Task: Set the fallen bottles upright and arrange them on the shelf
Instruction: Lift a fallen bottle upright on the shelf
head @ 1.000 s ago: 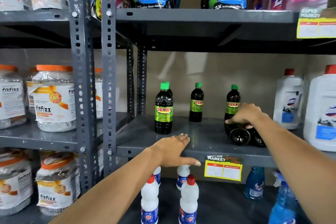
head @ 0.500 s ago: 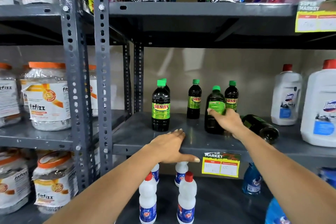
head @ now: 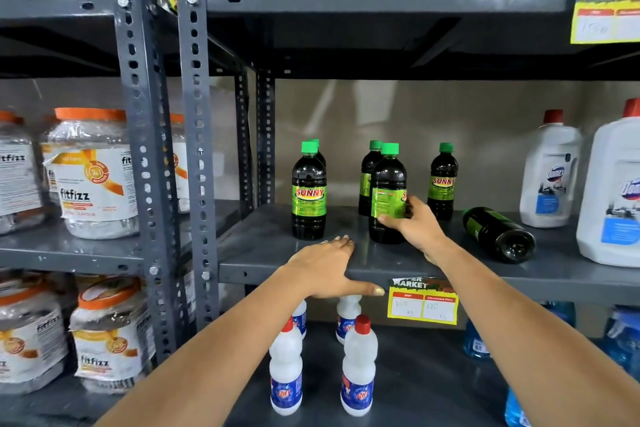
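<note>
Dark Sunny bottles with green caps stand on the grey middle shelf. My right hand is shut around the lower label of an upright bottle near the shelf's front, its label turned away. To its left stands another upright bottle, with one more half hidden behind it. Two more stand further back. One fallen bottle lies on its side at the right, base toward me. My left hand rests flat on the shelf's front edge, thumb hanging over the lip.
Large white jugs stand on the same shelf at the right. White red-capped bottles fill the shelf below, with blue bottles at its right. A price tag hangs on the shelf lip. Fitfizz jars occupy the left rack. Blue pouches sit overhead.
My right hand lifted one of two fallen bottles from the right, stood it upright and slid it left toward the shelf's front middle. My left hand stayed on the edge.
</note>
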The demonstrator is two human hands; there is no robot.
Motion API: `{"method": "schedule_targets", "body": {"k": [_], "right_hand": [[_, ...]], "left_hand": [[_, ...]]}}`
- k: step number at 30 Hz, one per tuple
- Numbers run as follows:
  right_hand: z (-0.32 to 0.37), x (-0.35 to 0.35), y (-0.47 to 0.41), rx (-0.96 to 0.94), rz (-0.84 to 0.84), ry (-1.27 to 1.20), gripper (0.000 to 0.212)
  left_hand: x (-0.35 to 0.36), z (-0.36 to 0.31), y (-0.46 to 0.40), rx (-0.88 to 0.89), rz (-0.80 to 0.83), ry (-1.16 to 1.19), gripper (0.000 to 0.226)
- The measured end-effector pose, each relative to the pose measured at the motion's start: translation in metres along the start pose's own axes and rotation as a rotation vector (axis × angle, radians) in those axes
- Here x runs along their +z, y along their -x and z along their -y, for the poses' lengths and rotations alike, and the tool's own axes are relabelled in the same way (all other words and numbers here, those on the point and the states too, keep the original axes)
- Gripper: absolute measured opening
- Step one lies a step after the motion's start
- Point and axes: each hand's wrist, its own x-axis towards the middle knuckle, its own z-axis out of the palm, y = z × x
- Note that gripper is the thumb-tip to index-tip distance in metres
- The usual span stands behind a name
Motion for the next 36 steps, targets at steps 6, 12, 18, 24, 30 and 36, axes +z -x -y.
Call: {"method": "schedule_targets", "body": {"k": [6,12,18,24,30,36], "right_hand": [[0.001,-0.001,-0.007,0.076,0.076,-0.121,0.062],[0.005,0.006,-0.007,0.037,0.043,-0.063,0.070],[-0.002,0.009,-0.008,0.017,0.024,0.002,0.076],[0.001,0.010,-0.003,-0.036,-0.003,0.097,0.081],[0.002,0.011,0.002,-0.039,0.003,0.144,0.079],[0.020,-0.004,0.020,-0.079,-0.074,0.075,0.085]], "left_hand": [[0.001,0.002,-0.001,0.006,-0.004,-0.019,0.121],[0.001,0.002,0.000,0.014,-0.030,-0.020,0.118],[0.002,0.004,-0.003,0.015,-0.025,-0.027,0.119],[0.003,0.004,-0.003,0.014,-0.027,-0.042,0.121],[0.004,0.004,-0.003,0.009,-0.030,-0.045,0.122],[0.003,0.000,0.005,0.016,-0.090,-0.054,0.113]]}}
